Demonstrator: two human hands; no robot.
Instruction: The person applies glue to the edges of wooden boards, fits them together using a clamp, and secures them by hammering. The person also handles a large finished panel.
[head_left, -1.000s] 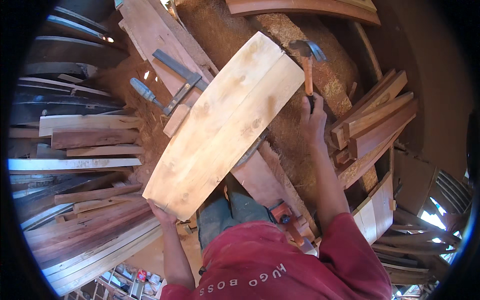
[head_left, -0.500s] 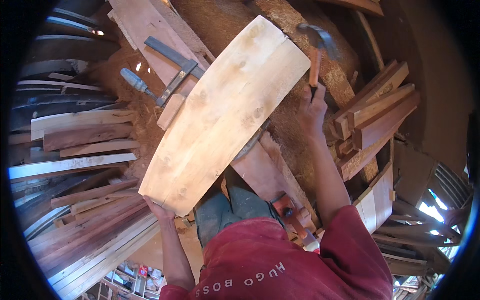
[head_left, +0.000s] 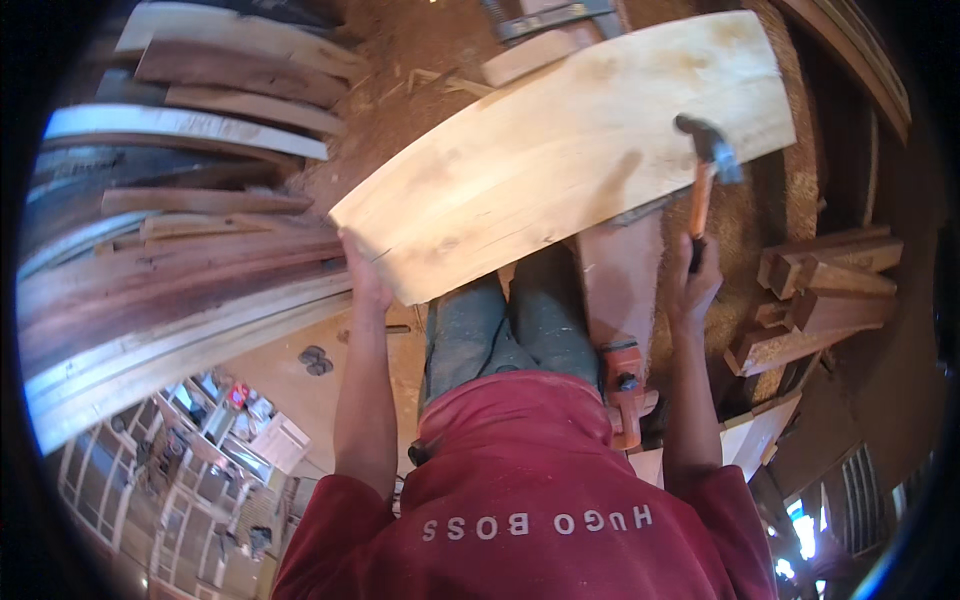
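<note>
A pale wooden board (head_left: 540, 160) with a curved far edge lies across the view, tilted up to the right. My left hand (head_left: 370, 285) grips its near left end, the fingers partly hidden behind the board. In my right hand (head_left: 694, 285) is a claw hammer (head_left: 703, 190), held upright by its handle. The hammer's head shows against the right part of the board; whether it touches the wood I cannot tell. Past the board's far edge, a bar clamp (head_left: 560, 18) and a small wooden block (head_left: 530, 57) are partly in view.
Stacked planks (head_left: 180, 275) fill the left side. Cut wooden blocks (head_left: 840, 290) are piled at the right. A reddish plank (head_left: 620, 275) runs beneath the board, and a red tool with a dark knob (head_left: 625, 378) sits by my right hip. Sawdust covers the ground (head_left: 400, 100).
In the picture, the board has swung to a flatter slant and shifted right as the view turned. The hammer's head has gone from beyond the board's right end to in front of its face.
</note>
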